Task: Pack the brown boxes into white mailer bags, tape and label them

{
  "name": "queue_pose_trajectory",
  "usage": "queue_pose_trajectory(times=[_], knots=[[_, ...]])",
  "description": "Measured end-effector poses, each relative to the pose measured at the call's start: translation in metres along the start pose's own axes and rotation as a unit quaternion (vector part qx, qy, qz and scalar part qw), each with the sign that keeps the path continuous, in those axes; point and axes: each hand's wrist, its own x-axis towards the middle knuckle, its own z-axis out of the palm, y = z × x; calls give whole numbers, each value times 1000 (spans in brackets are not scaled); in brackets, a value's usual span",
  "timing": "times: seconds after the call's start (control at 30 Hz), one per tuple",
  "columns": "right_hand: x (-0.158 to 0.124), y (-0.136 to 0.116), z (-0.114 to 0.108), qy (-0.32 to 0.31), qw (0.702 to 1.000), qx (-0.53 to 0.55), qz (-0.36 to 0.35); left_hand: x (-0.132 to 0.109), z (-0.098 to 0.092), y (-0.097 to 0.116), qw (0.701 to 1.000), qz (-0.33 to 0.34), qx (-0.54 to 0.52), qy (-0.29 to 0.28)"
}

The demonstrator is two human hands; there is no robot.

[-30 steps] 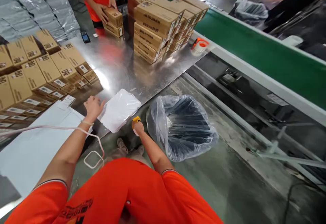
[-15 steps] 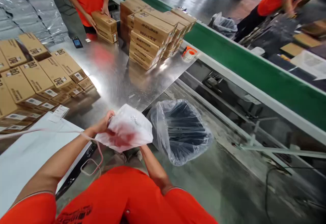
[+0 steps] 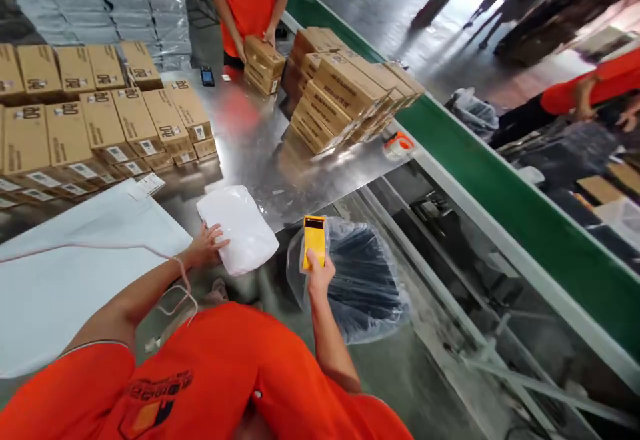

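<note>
My left hand (image 3: 207, 245) is at the lower left edge of a soft white package (image 3: 237, 227), fingers spread over the edge and gripping it. The package is at the metal table's near edge, its lower part over the floor; its underside is hidden. In my right hand (image 3: 320, 275) is a flat yellow phone-sized object (image 3: 314, 237) with a dark band at its top and a clear margin around it. I cannot make out its exact kind. It is held upright in front of a bin with a clear plastic liner (image 3: 363, 273).
Rows of cardboard boxes (image 3: 75, 133) stand left, beside a white sheet (image 3: 90, 260) crossed by a pale cord. More boxes (image 3: 340, 93) are stacked on the metal table (image 3: 235, 153), near a tape roll (image 3: 399, 145). Across it, a co-worker (image 3: 253, 7) handles boxes. A green conveyor (image 3: 480, 160) runs along the right.
My right hand has come out from under the white package and now holds the yellow object up at the right. The package has shifted left with my left hand. The view has turned.
</note>
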Motion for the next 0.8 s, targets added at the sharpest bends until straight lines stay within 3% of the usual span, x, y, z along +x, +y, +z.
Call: queue_pose_trajectory(times=[0.1, 0.17, 0.27, 0.33, 0.47, 0.57, 0.67, 0.8], knots=[[-11, -5, 2, -99, 993, 46, 36, -22, -5, 13, 999, -27, -14, -25], [-22, -9, 6, -175, 982, 59, 50, -24, -17, 22, 998, -63, -26, -2], [-41, -15, 13, -268, 960, 56, 59, -5, -37, 35, 990, -122, -32, 56], [-51, -17, 14, -294, 952, 49, 67, 18, -44, 46, 989, -129, -39, 61], [-59, -16, 5, -271, 957, 50, 95, 77, -43, 73, 998, -47, -35, 36], [-56, -14, -7, -233, 967, 48, 89, 104, -35, 84, 998, 34, -24, -38], [-51, -12, -19, -210, 974, 43, 80, 102, -27, 85, 995, 30, -3, -91], [-49, -10, -27, -201, 974, 51, 88, 81, -22, 91, 994, -82, -67, -2]])
